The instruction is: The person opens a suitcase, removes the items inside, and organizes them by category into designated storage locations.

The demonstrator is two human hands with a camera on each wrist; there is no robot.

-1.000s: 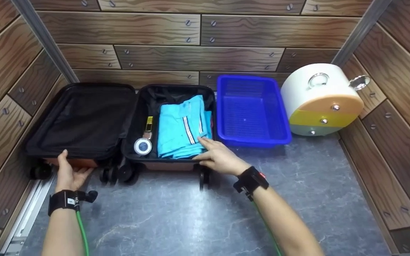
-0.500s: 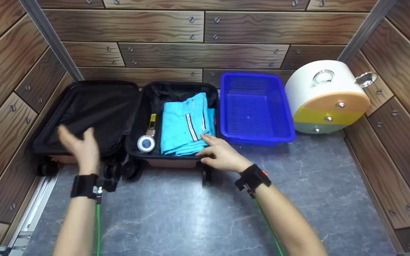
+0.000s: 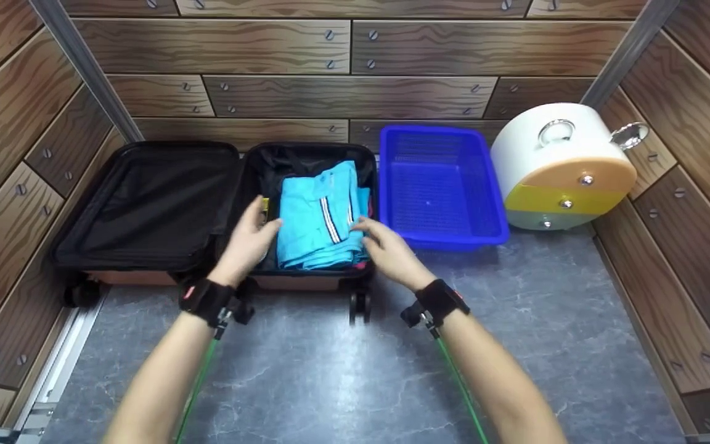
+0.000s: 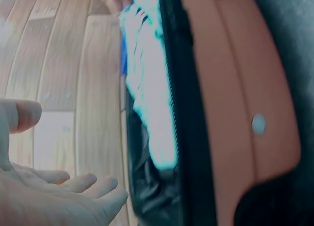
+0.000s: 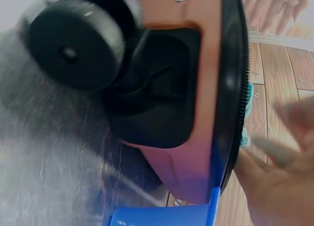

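An opened suitcase (image 3: 312, 282) lies flat, its lid half (image 3: 151, 203) to the left. Folded turquoise clothing (image 3: 306, 213) with a striped band fills much of the right half. My left hand (image 3: 245, 246) hovers over that half's left side, fingers extended, holding nothing. It largely hides a small yellow-ended object (image 3: 265, 205) beside the clothing. In the left wrist view the same hand (image 4: 64, 191) is spread apart from the cloth. My right hand (image 3: 392, 253) has its fingertips at the clothing's right edge, fingers slightly bent; whether they touch cannot be told.
A blue plastic basket (image 3: 499, 213) stands right of the suitcase. Beyond it sits a rounded white cabinet (image 3: 534, 139) with coloured drawer fronts. Suitcase wheels (image 3: 360, 303) stick out toward me over the grey floor (image 3: 330, 376). Wood-patterned walls (image 3: 269, 46) enclose three sides.
My left hand has left the lid's front edge and swung right to the clothing's left side, covering the round dial seen before. My right hand has shifted slightly, staying at the clothing's right edge.
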